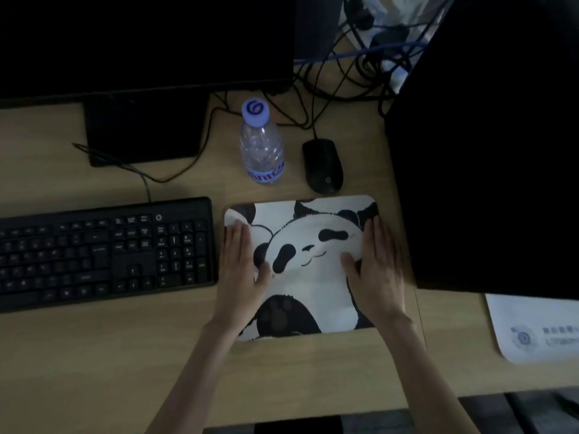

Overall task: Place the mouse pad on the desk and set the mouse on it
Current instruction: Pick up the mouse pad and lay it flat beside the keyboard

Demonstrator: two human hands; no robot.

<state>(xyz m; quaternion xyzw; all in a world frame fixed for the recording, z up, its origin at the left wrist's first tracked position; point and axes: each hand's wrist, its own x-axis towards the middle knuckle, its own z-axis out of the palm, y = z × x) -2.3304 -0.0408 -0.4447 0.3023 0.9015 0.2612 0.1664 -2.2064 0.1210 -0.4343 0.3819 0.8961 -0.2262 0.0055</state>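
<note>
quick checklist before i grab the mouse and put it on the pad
1. Mouse pad flat on the desk: ok, lying printed side up, beside the keyboard.
2. Hands free: not ok yet, left hand and right hand both press flat on the pad.
3. Mouse within view and untouched: ok, on the desk just beyond the pad's far edge.
4. Path clear: ok, but the water bottle stands close beside the mouse.
5. Mouse cable slack: cannot tell, it runs into tangled cables behind.
</note>
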